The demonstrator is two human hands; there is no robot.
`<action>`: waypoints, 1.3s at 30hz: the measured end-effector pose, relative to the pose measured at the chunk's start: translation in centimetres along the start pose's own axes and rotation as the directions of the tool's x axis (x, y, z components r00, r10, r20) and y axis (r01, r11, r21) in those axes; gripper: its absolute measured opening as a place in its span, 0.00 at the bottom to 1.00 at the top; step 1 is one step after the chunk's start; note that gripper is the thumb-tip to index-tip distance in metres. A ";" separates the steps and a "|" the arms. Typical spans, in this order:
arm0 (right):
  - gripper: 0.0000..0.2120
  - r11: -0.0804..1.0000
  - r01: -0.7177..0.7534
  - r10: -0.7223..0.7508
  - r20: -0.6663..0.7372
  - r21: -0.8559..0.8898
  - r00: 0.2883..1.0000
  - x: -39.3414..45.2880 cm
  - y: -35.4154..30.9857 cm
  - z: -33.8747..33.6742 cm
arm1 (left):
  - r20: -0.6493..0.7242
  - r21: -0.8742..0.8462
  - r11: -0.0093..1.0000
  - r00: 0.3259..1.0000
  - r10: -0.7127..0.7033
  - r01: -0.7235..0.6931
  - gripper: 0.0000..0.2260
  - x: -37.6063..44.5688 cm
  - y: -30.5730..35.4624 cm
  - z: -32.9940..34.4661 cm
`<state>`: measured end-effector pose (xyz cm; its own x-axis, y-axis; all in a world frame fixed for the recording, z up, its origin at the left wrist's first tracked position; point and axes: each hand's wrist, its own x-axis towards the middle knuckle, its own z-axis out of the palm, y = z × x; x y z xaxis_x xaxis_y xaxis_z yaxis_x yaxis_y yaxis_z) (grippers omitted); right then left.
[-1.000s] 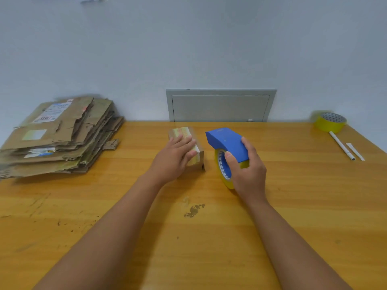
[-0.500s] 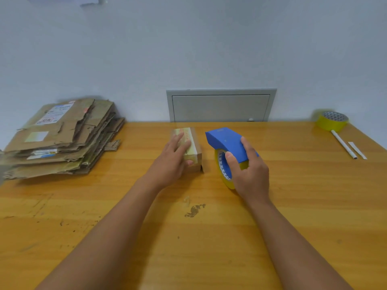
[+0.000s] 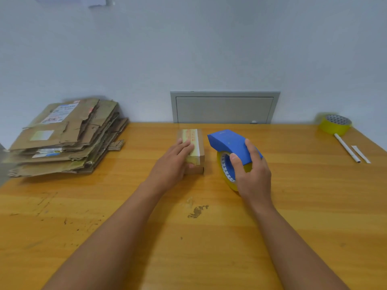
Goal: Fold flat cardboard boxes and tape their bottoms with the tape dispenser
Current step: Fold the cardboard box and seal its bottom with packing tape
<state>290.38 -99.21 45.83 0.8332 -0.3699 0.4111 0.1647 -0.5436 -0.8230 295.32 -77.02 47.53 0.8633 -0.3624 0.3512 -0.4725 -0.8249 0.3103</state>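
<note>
While the head camera is looking down over a wooden table, a person is working with both bare hands near its middle. The left hand is lying flat, fingers straight and together, pressing on top of a small cardboard box that is already carrying a strip of yellowish tape along its upper face. Just beside the box, on its right and not touching it, the right hand is curling round the blue tape dispenser — thumb on the near side, fingers over the blue cover — with the yellow roll standing on the table.

Judging from this, the strip is being smoothed down. To do it well, the flat hand should be pressing along the whole seam and over the near edge, so the tape is bonding at the ends; the box should be staying square on the table under that pressure.

Against the wall at far left, a stack of flat cardboard boxes is waiting. At far right a spare tape roll and a white pen are lying — well apart from the work.
</note>
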 end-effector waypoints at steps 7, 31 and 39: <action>0.29 0.999 0.016 -0.014 -0.035 0.046 0.999 0.2 0.0 -0.1 | -0.058 -0.033 0.999 0.998 -0.004 0.002 0.25 -0.1 -0.2 0.6; 0.18 0.689 -0.161 -0.089 0.303 0.707 0.949 3.1 -4.6 -3.3 | 0.459 -0.887 -0.143 0.812 -0.362 0.438 0.16 0.7 3.5 -7.7; 0.22 0.735 -0.144 -0.133 0.349 0.662 0.928 3.3 -4.6 -3.2 | 0.486 -0.872 -0.141 0.788 -0.379 0.469 0.05 0.7 2.9 -8.0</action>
<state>290.69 -100.35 52.21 0.9353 -0.0077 0.3538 0.3508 0.1526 -0.9239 293.17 -76.17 55.79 0.9452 -0.1838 -0.2697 0.3173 0.3241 0.8912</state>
